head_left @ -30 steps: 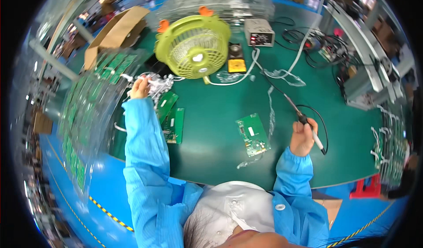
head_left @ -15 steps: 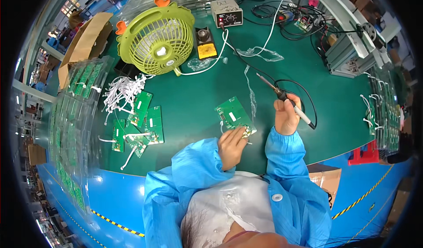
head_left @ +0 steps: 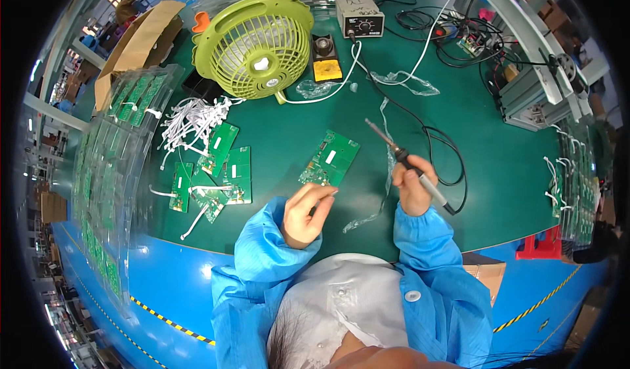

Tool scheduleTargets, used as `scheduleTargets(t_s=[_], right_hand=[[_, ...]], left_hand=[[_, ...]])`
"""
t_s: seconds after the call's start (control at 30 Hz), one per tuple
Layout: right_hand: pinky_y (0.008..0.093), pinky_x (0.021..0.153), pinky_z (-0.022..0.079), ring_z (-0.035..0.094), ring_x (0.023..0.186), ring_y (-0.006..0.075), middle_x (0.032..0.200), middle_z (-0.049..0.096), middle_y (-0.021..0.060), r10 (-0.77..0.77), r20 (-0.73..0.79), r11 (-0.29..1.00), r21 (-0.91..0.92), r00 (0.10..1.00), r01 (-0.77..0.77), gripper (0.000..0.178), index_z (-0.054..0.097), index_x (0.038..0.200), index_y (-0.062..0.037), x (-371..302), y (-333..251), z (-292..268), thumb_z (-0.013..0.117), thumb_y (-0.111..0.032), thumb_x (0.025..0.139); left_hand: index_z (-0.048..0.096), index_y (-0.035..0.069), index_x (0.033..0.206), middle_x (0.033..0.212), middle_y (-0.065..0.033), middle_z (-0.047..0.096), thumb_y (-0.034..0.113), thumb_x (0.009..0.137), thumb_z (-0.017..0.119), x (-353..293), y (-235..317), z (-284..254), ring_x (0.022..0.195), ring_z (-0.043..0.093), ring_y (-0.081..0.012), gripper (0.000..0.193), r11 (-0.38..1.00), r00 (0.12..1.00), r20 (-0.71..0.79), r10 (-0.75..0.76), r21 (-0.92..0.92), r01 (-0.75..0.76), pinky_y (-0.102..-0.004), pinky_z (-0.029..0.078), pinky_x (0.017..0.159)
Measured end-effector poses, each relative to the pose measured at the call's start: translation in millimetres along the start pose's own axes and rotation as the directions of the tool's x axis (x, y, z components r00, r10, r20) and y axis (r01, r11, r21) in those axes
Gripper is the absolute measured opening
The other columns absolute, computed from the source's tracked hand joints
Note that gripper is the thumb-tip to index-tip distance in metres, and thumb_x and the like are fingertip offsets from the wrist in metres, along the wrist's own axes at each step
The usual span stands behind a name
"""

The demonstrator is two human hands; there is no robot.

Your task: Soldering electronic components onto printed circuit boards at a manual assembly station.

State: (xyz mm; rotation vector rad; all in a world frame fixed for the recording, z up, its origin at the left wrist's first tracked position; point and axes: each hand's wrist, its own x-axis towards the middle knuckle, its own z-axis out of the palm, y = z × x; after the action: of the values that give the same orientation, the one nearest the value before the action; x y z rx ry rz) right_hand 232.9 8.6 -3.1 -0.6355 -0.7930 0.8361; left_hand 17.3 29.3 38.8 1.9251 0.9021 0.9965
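Note:
A green circuit board (head_left: 336,154) lies tilted on the table in front of me, with a white label on it. My left hand (head_left: 306,217) is at its near edge, fingers drawn together and closed on that edge; the fingertips cover the board's near corner. In my right hand (head_left: 413,190) is a soldering iron (head_left: 430,186), held by its dark and grey handle. Its metal tip points up and to the left, in the air to the right of the board and apart from it.
Left: several circuit boards (head_left: 237,172), white cables (head_left: 193,121) and clear trays of boards (head_left: 141,149). Behind: a green fan (head_left: 252,47), yellow sponge stand (head_left: 327,70) and soldering station (head_left: 359,20). A clear plastic strip (head_left: 388,133) lies between board and iron; a metal frame (head_left: 535,100) stands right.
The circuit board has turned clockwise and shifted left with my left hand. The soldering iron has come slightly lower and left in view. The whole view has shifted a little.

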Motion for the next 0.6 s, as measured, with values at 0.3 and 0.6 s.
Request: scheduleTargets(t_s=[0.3,0.6], right_hand=[[0.0226,0.053,0.043,0.052,0.056,0.0156,0.073,0.060,0.0132,0.068,0.228,0.969,-0.249,0.971,-0.010,0.027,0.055,0.089,-0.0025,-13.8,2.3,22.6,0.063,0.009,0.066],[0.0215,0.055,0.042,0.053,0.060,0.0145,0.075,0.060,0.0125,0.223,0.253,0.966,-0.184,0.941,-0.179,0.029,0.053,0.088,-0.0029,-12.9,-5.9,23.0,0.064,0.010,0.065]], left_hand=[[0.056,-0.003,0.089,0.077,-0.0089,0.059,-0.007,0.076,0.055,10.7,-3.5,25.6,0.063,0.054,-0.0122,0.014,0.615,0.900,0.314,-0.302,-0.657,0.436,-0.0183,0.042,0.060],[0.056,-0.003,0.089,0.076,-0.0087,0.060,-0.006,0.077,0.056,4.2,-6.6,35.4,0.064,0.055,-0.0125,0.012,0.797,0.921,0.295,-0.254,-0.475,0.372,-0.0190,0.044,0.062]])
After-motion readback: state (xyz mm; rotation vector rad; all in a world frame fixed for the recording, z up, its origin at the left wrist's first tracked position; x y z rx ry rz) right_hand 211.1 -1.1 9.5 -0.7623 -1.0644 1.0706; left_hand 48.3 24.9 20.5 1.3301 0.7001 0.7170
